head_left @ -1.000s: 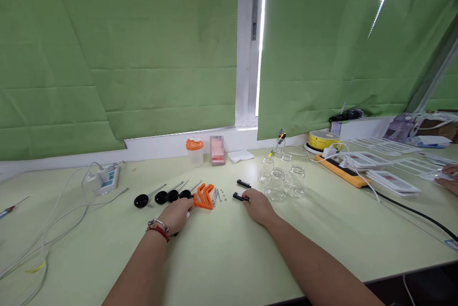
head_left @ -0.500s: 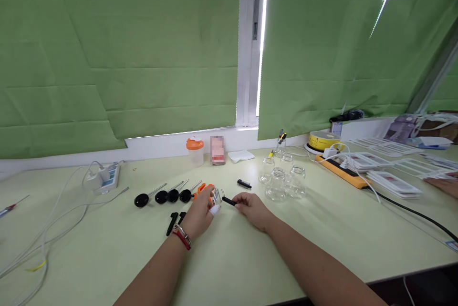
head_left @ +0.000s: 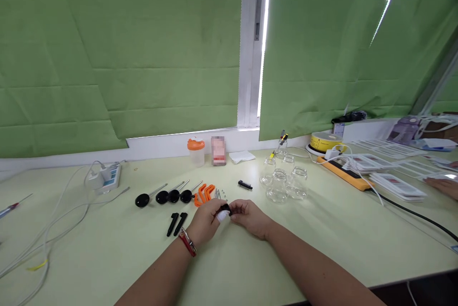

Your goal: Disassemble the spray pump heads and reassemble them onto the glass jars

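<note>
— Left hand (head_left: 205, 223) has moved from over the orange brackets (head_left: 206, 194) to join the right hand (head_left: 250, 219); the black part (head_left: 225, 208) has come with the right. Position now, relative to the brackets?

— Near side and to the right, between the two hands.

— Finger state?

— Left thumb and fingers look closed in a pinch on it; right thumb and fingertips pinch it opposite, hardly any gap. Contact partly hidden. Something white (head_left: 222, 216) is at the left thumb; nature unclear.

— Why two hands?

— Judgement: the part is small, so opposed pinches steady it. Loose pieces lie grouped by kind, probably for easy picking: black handles (head_left: 172, 225) near side and left of the brackets, black discs (head_left: 174, 196) left, metal pins (head_left: 216, 194) just right, toothed black piece (head_left: 245, 185) farther right.

— Materials?

— Brackets: bent, plastic-looking. Discs: glossy, round, on slim metal rods. Handles: straight, hooked at one end. Glass jars (head_left: 276, 192), well right of the brackets: clear, flared, narrow-necked.
</note>
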Tool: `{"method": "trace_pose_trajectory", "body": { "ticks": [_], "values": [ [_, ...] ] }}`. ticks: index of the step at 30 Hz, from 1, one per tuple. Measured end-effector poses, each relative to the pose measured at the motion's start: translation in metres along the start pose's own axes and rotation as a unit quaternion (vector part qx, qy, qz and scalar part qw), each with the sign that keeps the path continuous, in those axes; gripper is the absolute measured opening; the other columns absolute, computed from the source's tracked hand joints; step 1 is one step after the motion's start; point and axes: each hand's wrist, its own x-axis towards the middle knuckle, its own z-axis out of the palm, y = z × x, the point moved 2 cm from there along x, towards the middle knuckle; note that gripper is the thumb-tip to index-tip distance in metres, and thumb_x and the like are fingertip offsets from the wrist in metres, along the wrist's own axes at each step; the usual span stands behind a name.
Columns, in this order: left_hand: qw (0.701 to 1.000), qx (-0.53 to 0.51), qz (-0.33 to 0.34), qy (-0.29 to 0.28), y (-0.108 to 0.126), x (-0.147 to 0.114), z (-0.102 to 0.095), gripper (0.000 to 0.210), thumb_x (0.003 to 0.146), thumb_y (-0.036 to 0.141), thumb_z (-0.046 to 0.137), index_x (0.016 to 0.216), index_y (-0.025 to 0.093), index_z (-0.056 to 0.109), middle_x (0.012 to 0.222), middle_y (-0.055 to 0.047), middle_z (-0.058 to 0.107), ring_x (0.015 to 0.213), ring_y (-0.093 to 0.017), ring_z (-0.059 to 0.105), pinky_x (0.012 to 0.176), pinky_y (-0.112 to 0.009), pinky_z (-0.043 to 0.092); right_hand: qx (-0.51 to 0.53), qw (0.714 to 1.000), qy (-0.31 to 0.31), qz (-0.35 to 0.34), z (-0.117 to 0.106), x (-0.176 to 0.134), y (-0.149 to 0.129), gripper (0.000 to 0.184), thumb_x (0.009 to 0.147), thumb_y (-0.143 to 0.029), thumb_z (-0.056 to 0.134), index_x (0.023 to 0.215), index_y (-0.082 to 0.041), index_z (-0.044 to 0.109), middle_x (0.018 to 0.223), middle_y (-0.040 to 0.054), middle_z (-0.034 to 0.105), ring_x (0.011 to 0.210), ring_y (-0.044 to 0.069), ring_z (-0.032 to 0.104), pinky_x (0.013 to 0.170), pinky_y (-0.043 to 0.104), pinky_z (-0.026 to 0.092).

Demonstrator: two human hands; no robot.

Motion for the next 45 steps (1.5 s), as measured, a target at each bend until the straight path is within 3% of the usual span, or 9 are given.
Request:
{"method": "trace_pose_trajectory", "body": {
  "ticks": [4,10,26,32,40,45],
  "values": [
    [0.998,0.055,0.040,-0.018,0.007,-0.002,0.003,0.023,0.086,0.022,0.046,0.103,0.021,0.061,0.091,-0.006,0.066,0.083,-0.018,0.060,0.072,-0.031,0.048,-0.016,1.000,0.012,-0.013,-0.002,0.000,0.002,0.019,0.065,-0.018,0.064,0.084,-0.017,0.065,0.082,0.0009,0.065,0.079,0.016,0.058,0.079,0.032,0.044],
    [0.990,0.112,0.067,-0.050,0.010,-0.004,0.008,0.027,0.085,0.017,0.043,0.105,0.021,0.061,0.094,-0.009,0.065,0.082,-0.021,0.062,0.070,-0.033,0.047,-0.043,0.999,0.016,-0.029,-0.004,0.001,0.006,0.015,0.067,-0.015,0.058,0.081,-0.017,0.064,0.079,0.0001,0.065,0.074,0.014,0.058,0.073,0.029,0.046],
    [0.991,0.104,0.043,-0.067,0.004,-0.004,0.008,0.042,0.078,0.009,0.047,0.113,0.028,0.061,0.093,-0.007,0.064,0.084,-0.022,0.060,0.075,-0.039,0.047,-0.040,0.998,0.011,-0.043,-0.004,0.002,0.007,0.015,0.068,-0.013,0.056,0.080,-0.016,0.064,0.076,-0.0009,0.063,0.071,0.013,0.056,0.071,0.027,0.044],
    [0.994,0.082,0.047,-0.045,0.007,-0.004,0.006,0.028,0.083,0.019,0.047,0.108,0.022,0.062,0.089,-0.007,0.065,0.078,-0.020,0.059,0.069,-0.034,0.046,-0.074,0.996,0.004,-0.044,-0.003,0.002,0.010,0.018,0.068,-0.012,0.056,0.083,-0.017,0.065,0.078,-0.0005,0.064,0.073,0.014,0.056,0.072,0.028,0.044],
    [0.998,-0.051,-0.038,-0.023,-0.001,0.000,0.003,0.014,0.083,0.028,0.050,0.083,0.017,0.060,0.072,-0.002,0.059,0.066,-0.014,0.053,0.061,-0.027,0.043,-0.206,0.978,-0.008,-0.033,0.003,-0.001,0.004,0.010,0.067,-0.014,0.061,0.076,-0.017,0.064,0.066,-0.0042,0.054,0.062,0.011,0.048,0.060,0.023,0.039],
    [0.995,-0.056,-0.072,-0.042,-0.011,0.000,-0.004,0.015,0.083,0.029,0.049,0.077,0.018,0.057,0.065,0.001,0.053,0.059,-0.012,0.047,0.055,-0.025,0.038,-0.281,0.959,-0.011,-0.027,0.001,-0.001,0.004,0.017,0.068,-0.015,0.062,0.084,-0.018,0.066,0.075,-0.0011,0.060,0.066,0.012,0.052,0.063,0.023,0.042]
  ]
}}
